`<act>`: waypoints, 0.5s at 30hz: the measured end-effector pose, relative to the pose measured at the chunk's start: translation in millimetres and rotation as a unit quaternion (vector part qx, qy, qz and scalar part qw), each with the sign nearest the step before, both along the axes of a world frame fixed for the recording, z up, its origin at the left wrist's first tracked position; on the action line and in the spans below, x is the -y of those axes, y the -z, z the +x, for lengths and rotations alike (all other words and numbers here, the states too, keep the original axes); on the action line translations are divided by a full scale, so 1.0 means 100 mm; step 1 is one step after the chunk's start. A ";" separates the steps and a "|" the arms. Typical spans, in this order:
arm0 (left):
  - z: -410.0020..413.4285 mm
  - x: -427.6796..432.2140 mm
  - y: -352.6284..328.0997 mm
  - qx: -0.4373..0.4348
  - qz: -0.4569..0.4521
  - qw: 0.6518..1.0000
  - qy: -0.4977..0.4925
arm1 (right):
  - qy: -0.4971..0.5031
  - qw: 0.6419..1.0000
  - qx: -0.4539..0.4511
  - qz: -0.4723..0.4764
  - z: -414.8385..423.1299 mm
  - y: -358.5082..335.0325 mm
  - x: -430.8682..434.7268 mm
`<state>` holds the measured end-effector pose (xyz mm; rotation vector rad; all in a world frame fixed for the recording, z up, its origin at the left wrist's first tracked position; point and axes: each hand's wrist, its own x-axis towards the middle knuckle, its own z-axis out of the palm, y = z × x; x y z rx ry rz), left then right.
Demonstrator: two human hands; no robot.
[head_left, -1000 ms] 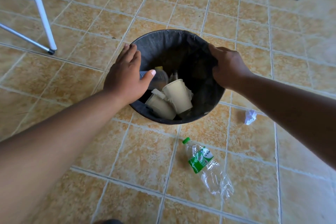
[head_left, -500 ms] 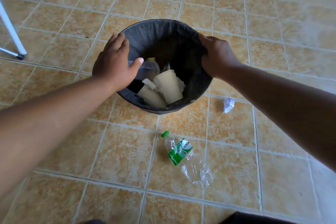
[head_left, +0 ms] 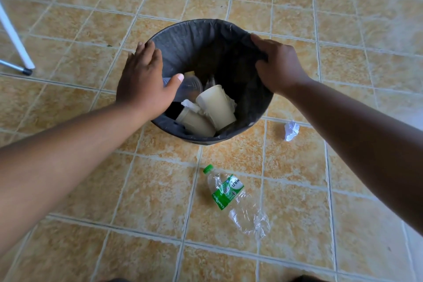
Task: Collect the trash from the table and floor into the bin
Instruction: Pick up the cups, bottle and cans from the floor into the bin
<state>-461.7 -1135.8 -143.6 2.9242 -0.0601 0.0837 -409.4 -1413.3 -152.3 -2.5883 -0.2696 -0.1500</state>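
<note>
blk bin [head_left: 183, 36], grn-label bottle [head_left: 229, 190]

the left hand [head_left: 144, 84] and right hand [head_left: 278, 66] grip opposite sides of the rim of the black-lined bin [head_left: 196, 36], paper cups [head_left: 215, 107] inside it, a crushed bottle [head_left: 231, 197] on the floor [head_left: 148, 190] nearer than it, crumpled paper [head_left: 291, 130] right of it.
</note>
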 end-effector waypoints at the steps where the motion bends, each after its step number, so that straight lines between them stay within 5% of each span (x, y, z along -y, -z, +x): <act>1: 0.00 0.00 0.00 -0.001 -0.001 1.000 0.001 | -0.002 1.000 0.002 0.005 -0.01 0.01 0.00; 10: 0.05 -0.03 0.00 0.000 -0.005 1.000 0.014 | 0.009 0.998 -0.005 0.054 -0.11 0.02 0.03; 15: 0.05 -0.04 0.01 0.000 0.000 1.000 0.025 | 0.043 0.967 -0.063 0.245 -0.13 0.08 0.26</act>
